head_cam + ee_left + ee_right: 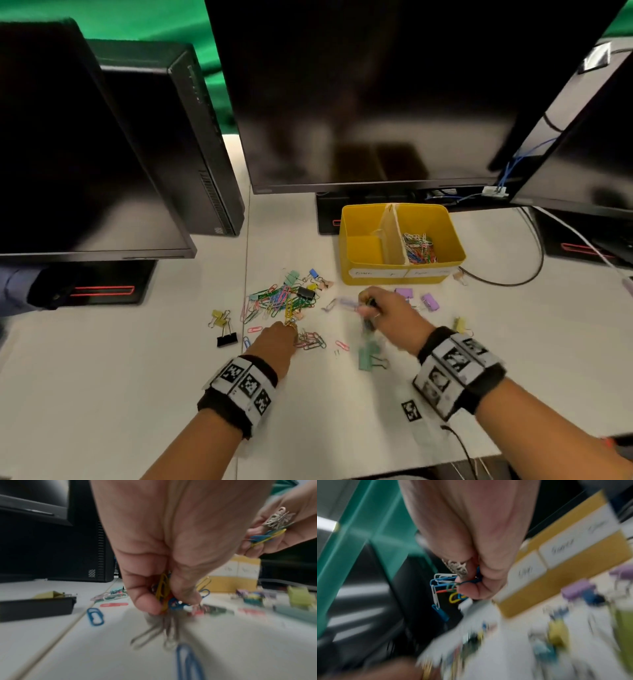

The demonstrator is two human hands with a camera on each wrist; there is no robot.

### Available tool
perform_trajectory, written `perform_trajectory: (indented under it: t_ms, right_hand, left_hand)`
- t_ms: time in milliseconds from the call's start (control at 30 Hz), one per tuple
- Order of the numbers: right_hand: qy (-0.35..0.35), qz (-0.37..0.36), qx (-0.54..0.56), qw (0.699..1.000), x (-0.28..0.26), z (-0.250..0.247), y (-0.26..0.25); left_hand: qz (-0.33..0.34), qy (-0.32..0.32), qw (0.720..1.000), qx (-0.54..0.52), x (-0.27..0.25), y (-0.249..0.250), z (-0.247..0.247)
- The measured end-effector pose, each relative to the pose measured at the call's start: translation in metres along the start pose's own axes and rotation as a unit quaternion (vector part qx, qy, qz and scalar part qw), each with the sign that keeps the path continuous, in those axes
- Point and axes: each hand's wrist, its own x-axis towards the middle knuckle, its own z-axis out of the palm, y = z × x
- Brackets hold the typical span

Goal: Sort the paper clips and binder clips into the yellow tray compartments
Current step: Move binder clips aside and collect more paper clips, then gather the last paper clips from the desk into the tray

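Note:
A yellow tray (346, 236) with a centre divider stands below the middle monitor; its right compartment holds coloured paper clips (418, 246), and the visible part of its left compartment is bare. A heap of paper clips and binder clips (284, 299) lies left of the tray. My left hand (277, 342) pinches a bunch of paper clips (164, 592) just above the desk. My right hand (380, 313), raised in front of the tray, grips a cluster of paper clips (443, 586). The right wrist view is blurred.
Three dark monitors (359, 96) and a computer tower (191, 144) ring the desk. Loose binder clips lie about: black (226, 337), green (368, 354), purple (428, 301), yellow (459, 324). A black cable (534, 267) loops right of the tray.

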Motion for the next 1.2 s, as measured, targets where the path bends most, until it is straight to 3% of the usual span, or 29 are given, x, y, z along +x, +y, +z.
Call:
perform_trajectory:
  t_ms: [100, 233, 333, 433, 533, 600, 700, 833, 933, 1000, 1033, 1100, 1200]
  right_hand:
    - [0.088, 0.012, 0.054, 0.995, 0.002, -0.057, 0.001]
    - [0.249, 0.101, -0.098, 0.958, 0.031, -0.115, 0.018]
    - [0.213, 0.13, -0.117, 0.961, 0.044, -0.124, 0.032]
    - [0.152, 0.096, -0.055, 0.982, 0.045, -0.119, 0.049]
    - [0.2, 0.065, 0.088, 0.974, 0.038, -0.119, 0.059]
    - [0.233, 0.052, 0.119, 0.964, 0.031, -0.121, 0.063]
    - [0.226, 0.029, 0.097, 0.969, 0.022, -0.119, 0.065]
    - [0.248, -0.031, -0.067, 0.966, 0.016, -0.108, 0.058]
    - [0.232, -0.107, -0.091, 0.962, 0.01, -0.082, 0.038]
    - [0.149, -0.132, -0.088, 0.976, 0.006, -0.053, 0.026]
    - [0.084, -0.126, -0.098, 0.984, 0.006, -0.034, 0.022]
    - [-0.036, -0.092, -0.158, 0.983, 0.011, 0.006, 0.022]
    - [-0.097, -0.063, -0.213, 0.97, 0.02, 0.055, 0.026]
  left_hand:
    - [0.025, 0.016, 0.995, -0.092, -0.011, 0.009, -0.025]
    - [0.092, 0.058, 0.975, -0.194, -0.019, 0.056, -0.073]
    - [0.168, 0.081, 0.959, -0.216, -0.01, 0.116, -0.106]
    - [0.182, 0.092, 0.952, -0.227, 0.019, 0.177, -0.129]
    - [0.181, 0.096, 0.954, -0.218, 0.054, 0.216, -0.131]
    - [0.18, 0.059, 0.968, -0.162, 0.068, 0.225, -0.126]
    - [0.198, 0.01, 0.978, -0.068, 0.08, 0.218, -0.115]
    - [0.277, 0.043, 0.954, -0.104, 0.06, 0.184, -0.112]
    - [0.196, 0.167, 0.955, -0.144, 0.039, 0.126, -0.108]
    - [0.091, 0.23, 0.961, -0.124, 0.033, 0.075, -0.097]
    - [0.04, 0.229, 0.967, -0.109, 0.031, 0.052, -0.091]
    - [-0.029, 0.164, 0.984, -0.058, 0.031, 0.019, -0.076]
    - [-0.061, 0.07, 0.995, -0.038, 0.031, 0.004, -0.054]
